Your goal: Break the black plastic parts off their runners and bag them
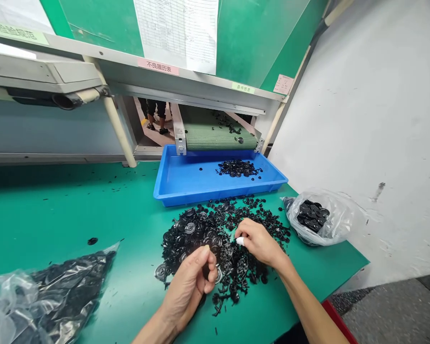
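Observation:
A heap of small black plastic parts (215, 234), round discs and sprue pieces, lies on the green table (57, 210) in front of me. My left hand (193, 282) is curled at the near edge of the heap, its fingers closed round a black round part (209, 272). My right hand (260, 241) rests on the right side of the heap with fingers pinched together; one fingertip wears a white cot (239, 241). What the right fingers pinch is hidden.
A blue tray (186, 184) with several black parts sits under the end of a green conveyor belt (218, 136). One clear bag of black parts (318, 217) lies at the right, another clear bag (50, 291) at the near left. A white wall (380, 119) bounds the right.

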The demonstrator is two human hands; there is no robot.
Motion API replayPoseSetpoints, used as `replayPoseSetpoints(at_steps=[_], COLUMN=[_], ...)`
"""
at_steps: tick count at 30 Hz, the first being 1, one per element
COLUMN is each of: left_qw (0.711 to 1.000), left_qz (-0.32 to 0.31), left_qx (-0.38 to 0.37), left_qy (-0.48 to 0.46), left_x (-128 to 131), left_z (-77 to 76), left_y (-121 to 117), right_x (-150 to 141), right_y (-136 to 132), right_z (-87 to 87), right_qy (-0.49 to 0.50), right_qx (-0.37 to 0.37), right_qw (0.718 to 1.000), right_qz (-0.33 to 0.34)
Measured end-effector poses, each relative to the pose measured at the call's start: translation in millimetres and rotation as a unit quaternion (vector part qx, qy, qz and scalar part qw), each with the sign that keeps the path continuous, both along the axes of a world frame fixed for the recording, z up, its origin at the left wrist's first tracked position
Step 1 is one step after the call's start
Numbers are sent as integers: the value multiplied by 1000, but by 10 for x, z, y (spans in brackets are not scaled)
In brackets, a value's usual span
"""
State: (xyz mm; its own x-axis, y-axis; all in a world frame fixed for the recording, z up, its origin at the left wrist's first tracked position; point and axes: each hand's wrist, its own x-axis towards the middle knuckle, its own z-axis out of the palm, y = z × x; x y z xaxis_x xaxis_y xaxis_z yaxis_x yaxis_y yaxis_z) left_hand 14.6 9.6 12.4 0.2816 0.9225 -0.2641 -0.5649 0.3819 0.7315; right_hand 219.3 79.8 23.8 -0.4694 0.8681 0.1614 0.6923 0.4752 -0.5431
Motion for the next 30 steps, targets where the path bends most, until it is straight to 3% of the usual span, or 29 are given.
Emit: replayPoseSetpoints(at_steps=[5, 12, 16, 22, 27, 30], left_qw=[999, 991, 976, 951, 954, 958], left_qz=[-11, -18, -47, -79, -90, -102], left_qx=[-8, 28, 46, 79, 112, 100], left_qy=[40, 128, 209, 289, 262, 248], left_x=[65, 100, 77, 56, 61, 68], left_z=[8, -65, -61, -7, -89, -122], left_y=[-8, -57, -51, -40, -79, -89], right_x=[-60, -305, -271, -287, -375, -359], right_y=[-302, -736, -760, -682, -697, -698], right_z=[18, 15, 26, 53, -87, -131], right_qy=[152, 222, 249, 180, 246, 259], right_qx=[42, 1, -70, -59, -60, -87], right_qw=[987, 975, 966, 982, 965, 959], right_qz=[-31, 12, 2, 1, -65, -71])
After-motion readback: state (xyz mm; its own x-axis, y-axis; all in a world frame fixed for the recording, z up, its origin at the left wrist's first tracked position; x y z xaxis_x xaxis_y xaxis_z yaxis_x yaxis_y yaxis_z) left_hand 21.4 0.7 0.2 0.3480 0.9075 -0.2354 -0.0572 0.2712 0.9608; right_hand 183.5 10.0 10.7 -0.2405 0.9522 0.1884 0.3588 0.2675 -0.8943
